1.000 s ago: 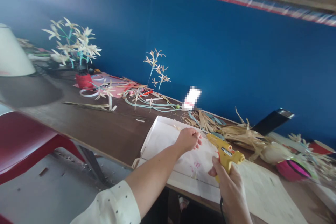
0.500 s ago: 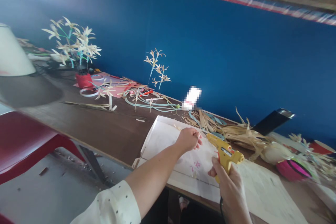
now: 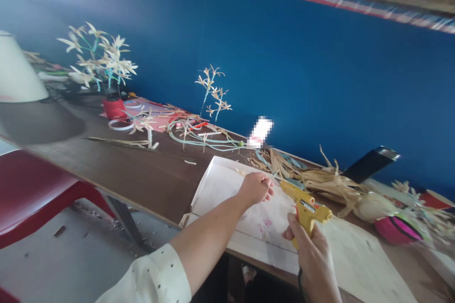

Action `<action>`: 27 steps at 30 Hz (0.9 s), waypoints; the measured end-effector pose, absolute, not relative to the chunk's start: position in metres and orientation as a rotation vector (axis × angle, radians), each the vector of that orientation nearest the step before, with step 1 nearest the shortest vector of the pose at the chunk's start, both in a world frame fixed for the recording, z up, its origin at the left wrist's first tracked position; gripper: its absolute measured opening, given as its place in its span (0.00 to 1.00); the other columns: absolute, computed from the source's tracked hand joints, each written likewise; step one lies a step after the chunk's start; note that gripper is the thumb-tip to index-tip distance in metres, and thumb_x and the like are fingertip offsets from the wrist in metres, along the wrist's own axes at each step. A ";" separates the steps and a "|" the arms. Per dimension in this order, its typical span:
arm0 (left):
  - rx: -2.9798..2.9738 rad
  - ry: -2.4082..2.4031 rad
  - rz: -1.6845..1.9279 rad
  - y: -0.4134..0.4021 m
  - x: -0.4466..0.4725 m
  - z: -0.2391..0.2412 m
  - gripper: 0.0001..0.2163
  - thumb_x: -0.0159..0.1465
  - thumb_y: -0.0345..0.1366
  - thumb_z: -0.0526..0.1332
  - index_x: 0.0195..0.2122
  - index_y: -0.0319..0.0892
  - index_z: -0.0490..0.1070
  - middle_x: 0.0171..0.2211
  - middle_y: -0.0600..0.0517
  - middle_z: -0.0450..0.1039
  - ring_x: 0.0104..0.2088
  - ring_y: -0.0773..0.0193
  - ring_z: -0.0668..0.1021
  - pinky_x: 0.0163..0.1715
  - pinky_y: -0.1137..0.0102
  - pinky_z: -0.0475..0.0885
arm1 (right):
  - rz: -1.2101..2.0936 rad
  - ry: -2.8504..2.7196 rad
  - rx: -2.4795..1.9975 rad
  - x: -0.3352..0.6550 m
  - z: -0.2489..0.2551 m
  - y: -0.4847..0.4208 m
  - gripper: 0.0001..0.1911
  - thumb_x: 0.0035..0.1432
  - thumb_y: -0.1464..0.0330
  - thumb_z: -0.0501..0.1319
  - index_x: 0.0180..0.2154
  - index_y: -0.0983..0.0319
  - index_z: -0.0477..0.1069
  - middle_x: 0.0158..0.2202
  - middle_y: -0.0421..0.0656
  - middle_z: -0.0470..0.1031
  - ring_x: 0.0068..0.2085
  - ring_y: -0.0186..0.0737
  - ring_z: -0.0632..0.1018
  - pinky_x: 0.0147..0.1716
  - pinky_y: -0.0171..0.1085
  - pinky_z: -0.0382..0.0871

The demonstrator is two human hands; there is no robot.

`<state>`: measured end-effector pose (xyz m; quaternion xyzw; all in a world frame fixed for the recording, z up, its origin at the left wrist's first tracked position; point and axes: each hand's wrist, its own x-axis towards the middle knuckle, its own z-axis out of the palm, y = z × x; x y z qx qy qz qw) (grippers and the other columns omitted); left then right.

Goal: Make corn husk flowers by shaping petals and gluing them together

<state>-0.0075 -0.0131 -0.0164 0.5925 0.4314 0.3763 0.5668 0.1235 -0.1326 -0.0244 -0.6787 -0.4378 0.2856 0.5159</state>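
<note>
My right hand (image 3: 314, 251) is wrapped round the grip of a yellow hot glue gun (image 3: 302, 203), its nozzle pointing left toward my other hand. My left hand (image 3: 256, 188) is closed with the fingertips pressed together just left of the nozzle; whatever it pinches is too small or hidden to name. Both hands are above a white cardboard box lid (image 3: 216, 189) with "246" written on it in pink. Dried corn husks (image 3: 320, 182) lie just beyond the glue gun.
Husk flowers in a red pot (image 3: 114, 109) stand at the back left near a white lampshade (image 3: 19, 71). Looped pale tubing (image 3: 202, 143) lies mid-table. A black tumbler (image 3: 371, 164) and a pink pouch (image 3: 396, 228) are at the right. A red chair (image 3: 39, 189) stands at lower left.
</note>
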 end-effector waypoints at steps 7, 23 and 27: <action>1.395 1.023 0.881 -0.011 -0.006 -0.022 0.10 0.59 0.33 0.50 0.32 0.37 0.70 0.25 0.50 0.75 0.18 0.73 0.71 0.17 0.78 0.67 | 0.719 -1.089 -1.636 0.123 -0.028 -0.132 0.20 0.48 0.52 0.63 0.24 0.62 0.66 0.19 0.37 0.68 0.25 0.37 0.71 0.29 0.35 0.65; 1.615 1.131 0.908 -0.016 -0.011 -0.017 0.12 0.61 0.35 0.48 0.31 0.38 0.71 0.26 0.52 0.75 0.19 0.71 0.74 0.17 0.79 0.65 | 0.666 -0.627 -1.385 0.167 -0.031 -0.152 0.17 0.44 0.60 0.69 0.34 0.62 0.71 0.23 0.36 0.66 0.24 0.33 0.69 0.28 0.36 0.72; 1.580 1.126 0.923 -0.017 -0.010 -0.018 0.13 0.61 0.36 0.48 0.31 0.38 0.71 0.26 0.52 0.75 0.19 0.72 0.73 0.16 0.79 0.64 | 0.611 -0.561 -1.393 0.218 -0.025 -0.165 0.14 0.45 0.60 0.67 0.32 0.60 0.70 0.23 0.38 0.66 0.23 0.34 0.71 0.28 0.36 0.76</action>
